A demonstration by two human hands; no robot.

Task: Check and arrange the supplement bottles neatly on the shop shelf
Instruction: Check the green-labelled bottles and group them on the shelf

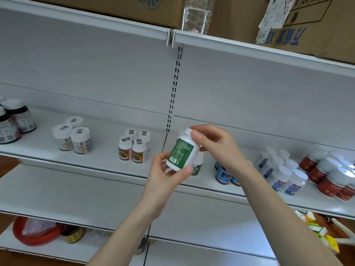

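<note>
1 bottle [182, 151], left hand [166, 176], right hand [216, 145], over shelf [86, 167]

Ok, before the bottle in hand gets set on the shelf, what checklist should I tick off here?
1. Grip: left hand holds the base of the green-label bottle, right hand pinches its cap end: ok.
2. Cap seated: mostly covered by the right fingers: cannot tell.
3. Label readable for checking: back panel with barcode faces the camera: ok.
4. Bottle upright for placing: it is tilted: not ok.
5. Free spot on the shelf: bare surface right of the orange-label bottles: ok.
6. Matching group located: a second green-label bottle on the shelf shows behind the held one: ok.
</note>
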